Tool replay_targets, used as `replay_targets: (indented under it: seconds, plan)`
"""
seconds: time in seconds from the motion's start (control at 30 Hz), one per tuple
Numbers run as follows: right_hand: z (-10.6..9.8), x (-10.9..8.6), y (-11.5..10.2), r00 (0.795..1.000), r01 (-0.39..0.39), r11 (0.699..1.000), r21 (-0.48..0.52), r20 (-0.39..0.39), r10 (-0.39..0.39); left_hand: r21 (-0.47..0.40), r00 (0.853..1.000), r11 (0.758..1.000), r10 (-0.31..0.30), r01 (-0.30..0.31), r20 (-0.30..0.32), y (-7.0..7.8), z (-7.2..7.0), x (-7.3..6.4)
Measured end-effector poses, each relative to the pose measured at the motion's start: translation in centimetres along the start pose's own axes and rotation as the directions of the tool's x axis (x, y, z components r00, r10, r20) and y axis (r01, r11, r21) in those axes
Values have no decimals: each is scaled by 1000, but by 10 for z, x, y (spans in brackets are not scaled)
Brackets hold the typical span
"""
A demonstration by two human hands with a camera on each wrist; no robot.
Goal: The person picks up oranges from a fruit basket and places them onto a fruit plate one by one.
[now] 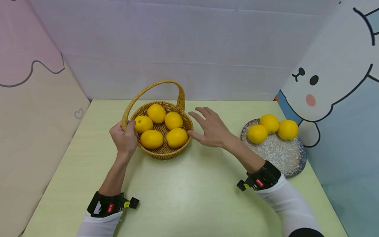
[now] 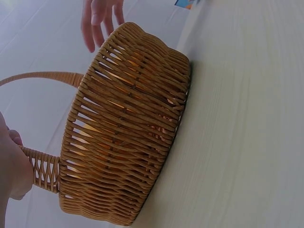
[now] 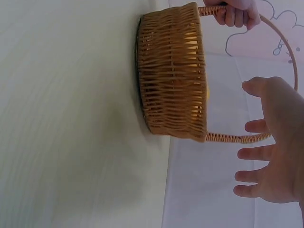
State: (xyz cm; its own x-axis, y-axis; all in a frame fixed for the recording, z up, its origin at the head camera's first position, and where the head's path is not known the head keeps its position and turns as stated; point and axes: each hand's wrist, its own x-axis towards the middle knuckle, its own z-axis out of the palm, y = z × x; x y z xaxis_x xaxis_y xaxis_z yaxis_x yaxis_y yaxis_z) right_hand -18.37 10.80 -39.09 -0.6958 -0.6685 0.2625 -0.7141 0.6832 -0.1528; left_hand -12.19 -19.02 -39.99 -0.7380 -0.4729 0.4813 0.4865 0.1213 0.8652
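Observation:
A round wicker basket (image 1: 165,154) with a tall arched handle (image 1: 160,84) stands toward the back of the table. Several yellow lemons (image 1: 152,139) lie in it. My left hand (image 1: 124,136) grips the handle low on its left side, as the left wrist view also shows at the handle's base (image 2: 46,170). My right hand (image 1: 211,128) hovers at the basket's right rim, fingers spread and nothing in it. In the right wrist view the fingers of this hand (image 3: 280,147) are apart, with the basket's woven side (image 3: 173,71) beyond them.
On the right of the table lies a speckled grey round plate (image 1: 275,158). Three lemons (image 1: 269,123) sit together at its back edge. A pale wall sheet (image 1: 189,49) rises behind the light green table (image 1: 183,197), and a cartoon-printed sheet (image 1: 343,138) stands along the right.

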Motion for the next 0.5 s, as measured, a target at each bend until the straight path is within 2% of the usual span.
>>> replay_targets:
  seconds: [0.3,0.5]
  plan:
    - [11,24,-34,992,66,998,19,105,-67,11,1000,1000,2,-2,-2,1,1,1]
    - [15,35,-47,972,83,996,30,219,-88,3,1000,1000,-9,9,0,0,0,0]
